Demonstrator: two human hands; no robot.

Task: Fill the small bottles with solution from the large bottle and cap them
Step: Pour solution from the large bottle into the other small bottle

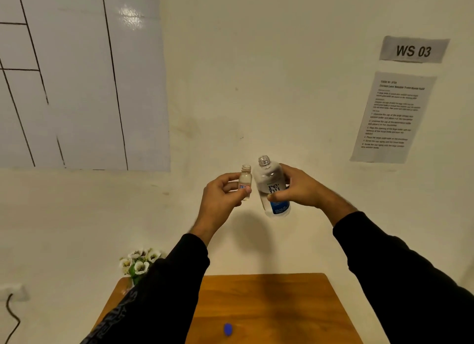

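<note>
Left hand (222,195) fingers pinch small bottle (245,181), upright, uncapped. Right hand (300,187) grips large "re-nu" solution bottle (272,187), mouth up, slightly tilted. Wall sign (413,50) reads "WS 03".

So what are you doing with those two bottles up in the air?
A person holds a small bottle in the left hand and a large bottle in the right hand, both raised above a wooden table. Both bottles are upright, side by side, with their caps off. Nothing is pouring at this moment. A blue cap lies on the table below.
</note>
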